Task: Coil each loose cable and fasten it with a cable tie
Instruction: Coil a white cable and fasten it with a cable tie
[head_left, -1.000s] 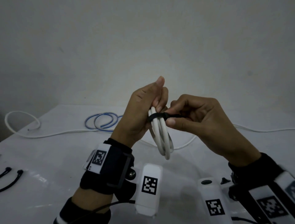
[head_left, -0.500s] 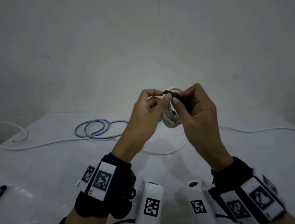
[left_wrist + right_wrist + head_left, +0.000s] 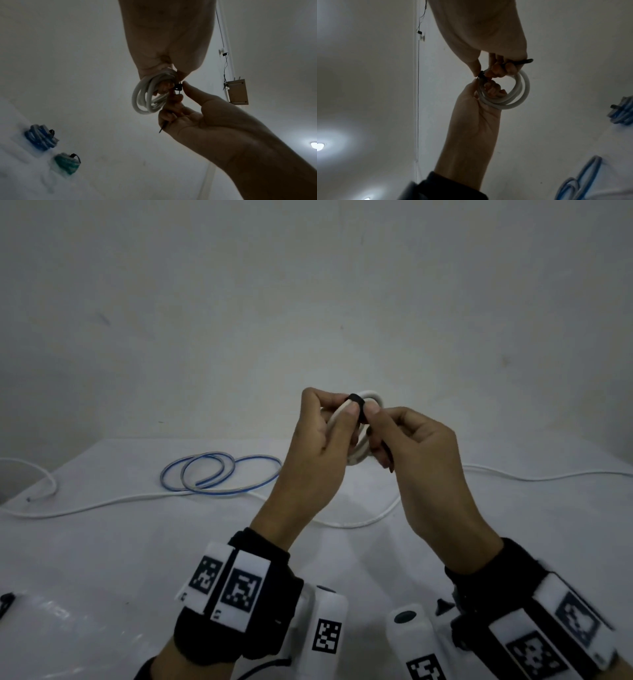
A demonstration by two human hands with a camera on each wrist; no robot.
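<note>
White table [image 3: 102,542] below, with a loose blue cable [image 3: 219,474] and a long white cable [image 3: 102,501] lying well apart from the hands. Two tied bundles, blue [image 3: 40,138] and green [image 3: 67,163], seen far off from the left wrist.

Up in the air, above the table: small white coil [image 3: 147,94], standing on edge between both hands. Left hand [image 3: 315,453] curled round one side of the coil, thumb and finger pinching the rim near the top. Right hand [image 3: 411,453] just beside it, thumb and first finger pinching the black cable tie [image 3: 356,402], the other fingers curled round the tie's tail.

Tie wrapped over the top of the coil. Tail running down and away through the right hand, tip poking out [image 3: 163,127]. Right hand nearer the tail, so probably a pull from there, along the tail and away from the left hand, to make it snug.
</note>
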